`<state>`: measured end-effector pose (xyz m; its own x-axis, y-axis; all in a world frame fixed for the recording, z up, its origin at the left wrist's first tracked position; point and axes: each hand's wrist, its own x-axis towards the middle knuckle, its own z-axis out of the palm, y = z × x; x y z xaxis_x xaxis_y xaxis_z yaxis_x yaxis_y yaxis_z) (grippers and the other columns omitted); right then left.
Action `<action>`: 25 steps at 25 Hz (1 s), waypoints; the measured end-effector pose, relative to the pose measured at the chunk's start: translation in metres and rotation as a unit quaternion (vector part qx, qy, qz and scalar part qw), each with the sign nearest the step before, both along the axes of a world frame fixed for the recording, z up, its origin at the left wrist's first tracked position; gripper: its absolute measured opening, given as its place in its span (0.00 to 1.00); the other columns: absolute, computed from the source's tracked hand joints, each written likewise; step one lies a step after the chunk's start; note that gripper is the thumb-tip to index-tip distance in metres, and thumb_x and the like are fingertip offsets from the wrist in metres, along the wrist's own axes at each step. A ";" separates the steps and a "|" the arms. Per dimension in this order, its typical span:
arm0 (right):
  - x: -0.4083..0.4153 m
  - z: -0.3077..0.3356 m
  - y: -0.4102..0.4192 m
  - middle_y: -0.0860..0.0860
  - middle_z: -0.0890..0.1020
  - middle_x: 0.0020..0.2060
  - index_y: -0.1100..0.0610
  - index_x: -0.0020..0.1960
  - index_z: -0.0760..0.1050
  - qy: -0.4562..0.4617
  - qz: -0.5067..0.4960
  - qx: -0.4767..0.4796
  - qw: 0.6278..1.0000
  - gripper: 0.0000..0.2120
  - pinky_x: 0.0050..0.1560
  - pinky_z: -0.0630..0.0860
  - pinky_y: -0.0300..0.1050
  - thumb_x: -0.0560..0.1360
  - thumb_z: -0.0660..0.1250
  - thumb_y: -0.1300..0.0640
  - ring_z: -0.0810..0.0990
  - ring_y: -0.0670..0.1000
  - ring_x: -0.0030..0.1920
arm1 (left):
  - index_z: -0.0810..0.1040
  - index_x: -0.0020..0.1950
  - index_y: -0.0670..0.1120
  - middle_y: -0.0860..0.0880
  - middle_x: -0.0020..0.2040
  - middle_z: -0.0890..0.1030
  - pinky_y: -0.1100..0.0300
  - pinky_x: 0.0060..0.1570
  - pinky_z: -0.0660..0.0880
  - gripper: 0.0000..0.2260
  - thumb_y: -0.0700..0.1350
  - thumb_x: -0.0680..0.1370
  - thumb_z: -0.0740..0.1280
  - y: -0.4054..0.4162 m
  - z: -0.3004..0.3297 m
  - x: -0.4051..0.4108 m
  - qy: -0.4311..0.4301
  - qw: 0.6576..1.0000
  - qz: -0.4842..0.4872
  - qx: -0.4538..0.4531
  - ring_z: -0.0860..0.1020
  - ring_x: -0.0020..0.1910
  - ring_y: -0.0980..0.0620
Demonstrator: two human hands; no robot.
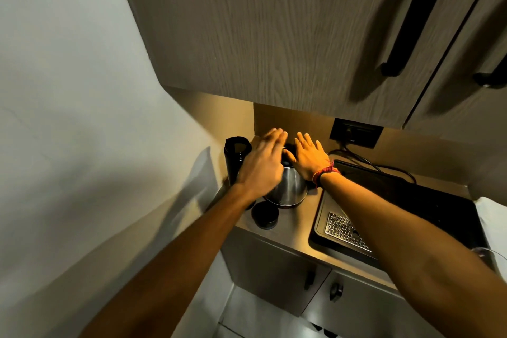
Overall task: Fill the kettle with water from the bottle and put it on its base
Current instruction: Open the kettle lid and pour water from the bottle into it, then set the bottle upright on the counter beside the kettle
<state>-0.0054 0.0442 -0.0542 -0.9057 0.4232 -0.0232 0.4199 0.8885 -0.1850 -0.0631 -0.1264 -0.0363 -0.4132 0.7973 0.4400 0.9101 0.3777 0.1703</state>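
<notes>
Black bottle: upright at the counter's back-left corner, open-topped. Left hand: blurred, fingers spread and flat over the kettle's left shoulder, gripping nothing visible. Round black cap: on the counter, just in front of the kettle. Steel kettle: upright between both hands. Right hand: fingers splayed over the kettle's black top; grip cannot be told. Sink: right, perforated drain plate inside.

your steel kettle stands upright on the counter, its black top mostly hidden under your hands. just to its left stands the dark bottle, upright and uncapped. a round black cap lies flat in front of the kettle.
</notes>
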 end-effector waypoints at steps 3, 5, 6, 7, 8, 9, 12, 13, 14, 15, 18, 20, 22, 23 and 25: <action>0.007 -0.007 -0.002 0.50 0.47 0.80 0.54 0.80 0.48 0.030 0.054 0.006 0.998 0.30 0.78 0.44 0.58 0.82 0.43 0.42 0.45 0.53 0.80 | 0.48 0.81 0.41 0.43 0.82 0.50 0.49 0.78 0.52 0.34 0.42 0.79 0.62 0.016 -0.019 0.000 -0.149 0.981 0.047 -0.113 0.48 0.81 0.46; 0.013 -0.012 -0.002 0.48 0.47 0.80 0.53 0.80 0.47 0.038 0.059 0.005 0.998 0.29 0.78 0.42 0.58 0.82 0.43 0.43 0.44 0.52 0.80 | 0.44 0.81 0.42 0.43 0.82 0.46 0.49 0.78 0.48 0.36 0.46 0.81 0.62 0.022 -0.026 -0.006 -0.168 0.971 0.076 -0.155 0.45 0.81 0.46; 0.016 -0.016 -0.002 0.48 0.47 0.80 0.53 0.80 0.47 0.043 0.054 0.009 0.998 0.28 0.78 0.41 0.58 0.82 0.43 0.43 0.44 0.52 0.80 | 0.43 0.81 0.41 0.43 0.82 0.45 0.49 0.78 0.47 0.36 0.48 0.81 0.62 0.024 -0.029 -0.007 -0.160 0.970 0.082 -0.164 0.44 0.81 0.46; 0.017 -0.018 -0.002 0.48 0.47 0.80 0.53 0.79 0.48 0.047 0.053 0.018 0.997 0.28 0.78 0.41 0.59 0.82 0.43 0.44 0.44 0.52 0.80 | 0.43 0.81 0.41 0.43 0.82 0.45 0.49 0.78 0.46 0.37 0.50 0.81 0.62 0.027 -0.032 -0.007 -0.152 0.970 0.088 -0.167 0.44 0.81 0.46; 0.017 -0.019 -0.003 0.49 0.47 0.80 0.53 0.79 0.48 0.046 0.055 0.027 0.997 0.28 0.77 0.42 0.59 0.82 0.44 0.45 0.45 0.53 0.80 | 0.42 0.81 0.41 0.42 0.82 0.45 0.49 0.78 0.46 0.38 0.50 0.80 0.62 0.029 -0.035 -0.006 -0.148 0.970 0.091 -0.171 0.44 0.81 0.46; 0.015 -0.019 -0.004 0.49 0.47 0.80 0.54 0.79 0.49 0.038 0.059 0.034 0.997 0.28 0.77 0.42 0.60 0.82 0.45 0.46 0.45 0.53 0.80 | 0.42 0.81 0.41 0.42 0.82 0.45 0.49 0.78 0.45 0.39 0.49 0.80 0.63 0.030 -0.036 -0.007 -0.152 0.967 0.090 -0.183 0.44 0.81 0.46; 0.012 -0.015 -0.007 0.51 0.47 0.80 0.55 0.79 0.50 0.012 0.055 0.052 0.997 0.28 0.77 0.44 0.61 0.82 0.46 0.48 0.46 0.54 0.80 | 0.39 0.81 0.42 0.43 0.82 0.41 0.50 0.77 0.44 0.41 0.44 0.78 0.65 0.030 -0.036 -0.007 -0.174 0.958 0.088 -0.211 0.42 0.80 0.46; 0.014 -0.013 -0.011 0.52 0.49 0.80 0.56 0.79 0.52 0.019 0.049 0.059 0.997 0.28 0.78 0.46 0.62 0.81 0.46 0.48 0.47 0.55 0.80 | 0.39 0.81 0.42 0.43 0.82 0.41 0.50 0.77 0.45 0.42 0.42 0.78 0.65 0.028 -0.036 -0.006 -0.180 0.959 0.087 -0.200 0.41 0.80 0.46; 0.018 -0.011 -0.017 0.55 0.52 0.80 0.58 0.78 0.55 0.038 0.053 0.074 0.995 0.28 0.77 0.50 0.61 0.80 0.47 0.48 0.51 0.57 0.80 | 0.39 0.81 0.42 0.43 0.82 0.41 0.50 0.78 0.46 0.41 0.42 0.78 0.65 0.025 -0.038 -0.003 -0.181 0.964 0.083 -0.175 0.41 0.80 0.46; 0.025 -0.012 -0.025 0.57 0.59 0.78 0.60 0.76 0.60 0.061 0.076 0.106 0.990 0.29 0.76 0.58 0.61 0.78 0.49 0.47 0.58 0.60 0.78 | 0.40 0.81 0.42 0.43 0.82 0.41 0.50 0.78 0.47 0.41 0.41 0.78 0.65 0.018 -0.044 0.003 -0.169 0.972 0.075 -0.141 0.42 0.80 0.46; 0.046 -0.041 -0.053 0.57 0.74 0.62 0.60 0.66 0.69 0.131 0.193 0.195 0.953 0.25 0.55 0.75 0.53 0.74 0.57 0.47 0.74 0.58 0.57 | 0.44 0.81 0.42 0.44 0.82 0.45 0.53 0.75 0.53 0.40 0.43 0.78 0.68 -0.017 -0.081 0.031 -0.121 0.987 0.078 -0.072 0.46 0.80 0.47; 0.050 -0.061 -0.070 0.55 0.74 0.54 0.59 0.60 0.70 0.140 0.227 0.174 0.948 0.19 0.46 0.76 0.51 0.75 0.58 0.49 0.74 0.56 0.47 | 0.49 0.81 0.41 0.43 0.82 0.50 0.52 0.74 0.62 0.39 0.41 0.77 0.69 -0.047 -0.109 0.044 -0.132 0.985 0.082 -0.081 0.53 0.80 0.47; 0.050 -0.075 -0.084 0.55 0.75 0.56 0.59 0.63 0.71 0.065 0.240 0.139 0.959 0.21 0.47 0.77 0.53 0.77 0.57 0.47 0.75 0.56 0.48 | 0.54 0.80 0.39 0.43 0.81 0.55 0.53 0.72 0.67 0.34 0.38 0.78 0.66 -0.072 -0.129 0.047 -0.132 0.983 0.083 -0.096 0.58 0.79 0.46; 0.047 -0.081 -0.090 0.56 0.73 0.61 0.59 0.67 0.69 0.014 0.247 0.126 0.961 0.24 0.51 0.77 0.53 0.77 0.57 0.45 0.76 0.57 0.52 | 0.55 0.80 0.40 0.42 0.81 0.57 0.54 0.72 0.66 0.32 0.38 0.79 0.65 -0.081 -0.135 0.046 -0.131 0.981 0.093 -0.106 0.58 0.79 0.46; 0.040 -0.090 -0.103 0.57 0.69 0.69 0.58 0.75 0.62 -0.074 0.251 0.108 0.959 0.32 0.59 0.76 0.54 0.76 0.59 0.41 0.74 0.58 0.61 | 0.56 0.80 0.41 0.42 0.80 0.60 0.56 0.73 0.63 0.31 0.40 0.79 0.64 -0.097 -0.140 0.042 -0.134 0.976 0.117 -0.126 0.59 0.78 0.46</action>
<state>0.0342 -0.0590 -0.1439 -0.9901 -0.0563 -0.1283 -0.0637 0.9965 0.0545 -0.0212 -0.2233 -0.1766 -0.6702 0.7362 0.0938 0.7296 0.6304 0.2651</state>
